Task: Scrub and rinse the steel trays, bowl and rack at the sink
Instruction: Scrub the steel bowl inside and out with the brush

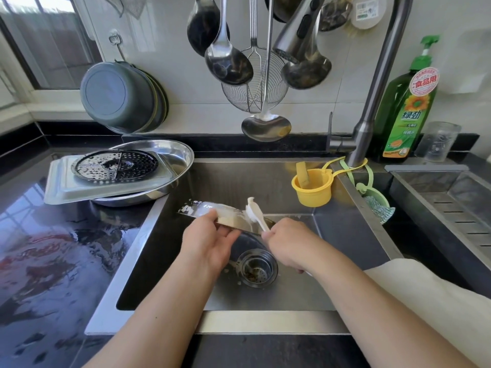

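Trays (pixel 111 187) stacked on the wet counter (pixel 39 248), well left of the grip: round steel bowl (pixel 183 155) at the bottom, rectangular tray upside down on it, perforated round rack (pixel 117 164) on top. Left hand (pixel 210 240) over the sink (pixel 345 261), fingers curled round a flat steel blade (pixel 225 216), soapy, sticking out to its left. Right hand (pixel 288 245) just right of it, fingers wrapped round a white brush (pixel 256 215), bristles touching the blade between both hands. Drain strainer (pixel 256 268) directly below the grip. Yellow cup (pixel 314 188) and green soap bottle (pixel 409 112) up right.
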Demonstrator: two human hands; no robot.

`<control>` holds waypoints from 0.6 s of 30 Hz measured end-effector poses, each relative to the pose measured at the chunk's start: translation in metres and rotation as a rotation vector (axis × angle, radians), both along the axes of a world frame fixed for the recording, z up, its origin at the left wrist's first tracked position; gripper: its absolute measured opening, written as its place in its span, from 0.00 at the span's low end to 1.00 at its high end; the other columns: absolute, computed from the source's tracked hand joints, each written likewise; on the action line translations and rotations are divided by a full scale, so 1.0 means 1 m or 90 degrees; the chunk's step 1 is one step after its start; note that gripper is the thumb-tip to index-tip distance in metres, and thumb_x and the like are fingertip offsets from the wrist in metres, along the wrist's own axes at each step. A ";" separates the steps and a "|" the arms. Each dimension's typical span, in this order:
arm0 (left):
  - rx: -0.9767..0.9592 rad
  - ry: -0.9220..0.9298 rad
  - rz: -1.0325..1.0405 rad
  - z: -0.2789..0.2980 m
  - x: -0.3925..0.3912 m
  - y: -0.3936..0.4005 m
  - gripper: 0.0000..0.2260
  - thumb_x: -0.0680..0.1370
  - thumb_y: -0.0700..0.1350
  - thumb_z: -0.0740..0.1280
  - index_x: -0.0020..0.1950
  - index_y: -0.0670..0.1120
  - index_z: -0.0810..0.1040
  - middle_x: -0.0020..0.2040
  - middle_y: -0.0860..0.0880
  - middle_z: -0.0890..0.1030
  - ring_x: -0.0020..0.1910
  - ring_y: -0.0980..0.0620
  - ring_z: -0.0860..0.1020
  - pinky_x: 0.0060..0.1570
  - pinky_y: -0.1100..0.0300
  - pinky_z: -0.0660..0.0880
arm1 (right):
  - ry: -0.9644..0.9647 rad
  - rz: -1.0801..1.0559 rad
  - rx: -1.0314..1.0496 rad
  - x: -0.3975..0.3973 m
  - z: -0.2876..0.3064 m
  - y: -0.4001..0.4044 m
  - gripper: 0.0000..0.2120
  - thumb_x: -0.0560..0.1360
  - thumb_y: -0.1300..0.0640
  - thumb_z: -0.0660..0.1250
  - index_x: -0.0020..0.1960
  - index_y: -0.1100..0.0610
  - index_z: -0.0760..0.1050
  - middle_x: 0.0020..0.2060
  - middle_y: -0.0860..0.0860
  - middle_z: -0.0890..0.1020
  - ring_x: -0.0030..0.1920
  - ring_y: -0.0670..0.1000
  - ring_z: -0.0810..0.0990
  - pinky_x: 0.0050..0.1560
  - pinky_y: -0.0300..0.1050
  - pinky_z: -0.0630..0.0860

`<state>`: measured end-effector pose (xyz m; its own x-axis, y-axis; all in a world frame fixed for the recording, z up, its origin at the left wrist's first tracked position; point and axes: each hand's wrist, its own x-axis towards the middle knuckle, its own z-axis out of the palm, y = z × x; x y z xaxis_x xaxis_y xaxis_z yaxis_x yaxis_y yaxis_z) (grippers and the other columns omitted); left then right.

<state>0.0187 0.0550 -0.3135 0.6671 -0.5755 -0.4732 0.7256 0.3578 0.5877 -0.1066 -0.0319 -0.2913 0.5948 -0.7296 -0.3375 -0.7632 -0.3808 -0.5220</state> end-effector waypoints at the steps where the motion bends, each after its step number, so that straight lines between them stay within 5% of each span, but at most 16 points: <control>1: -0.007 0.007 0.028 -0.001 0.004 0.001 0.15 0.87 0.38 0.58 0.73 0.34 0.70 0.54 0.37 0.80 0.50 0.39 0.82 0.54 0.40 0.78 | 0.012 -0.005 -0.004 -0.001 0.002 -0.001 0.18 0.84 0.49 0.58 0.61 0.61 0.77 0.50 0.58 0.80 0.44 0.59 0.80 0.42 0.47 0.76; 6: -0.018 -0.010 0.070 -0.001 0.009 0.004 0.13 0.86 0.36 0.58 0.70 0.34 0.72 0.56 0.38 0.80 0.50 0.41 0.83 0.43 0.46 0.82 | 0.033 -0.040 -0.012 -0.007 0.010 -0.007 0.17 0.85 0.49 0.57 0.62 0.62 0.75 0.49 0.60 0.79 0.43 0.59 0.78 0.43 0.46 0.75; 14: 0.022 -0.017 -0.037 -0.009 0.004 -0.001 0.18 0.87 0.38 0.54 0.75 0.31 0.66 0.64 0.32 0.78 0.58 0.33 0.80 0.67 0.35 0.73 | 0.014 0.035 -0.017 0.007 0.003 0.013 0.19 0.83 0.46 0.61 0.58 0.61 0.79 0.47 0.60 0.82 0.29 0.58 0.79 0.27 0.43 0.76; 18: -0.022 -0.019 -0.019 0.000 0.002 0.004 0.13 0.87 0.37 0.53 0.59 0.31 0.73 0.56 0.34 0.80 0.51 0.36 0.81 0.68 0.36 0.73 | 0.058 -0.015 -0.031 -0.004 0.008 0.001 0.17 0.83 0.48 0.61 0.61 0.62 0.75 0.43 0.59 0.80 0.27 0.56 0.80 0.28 0.44 0.78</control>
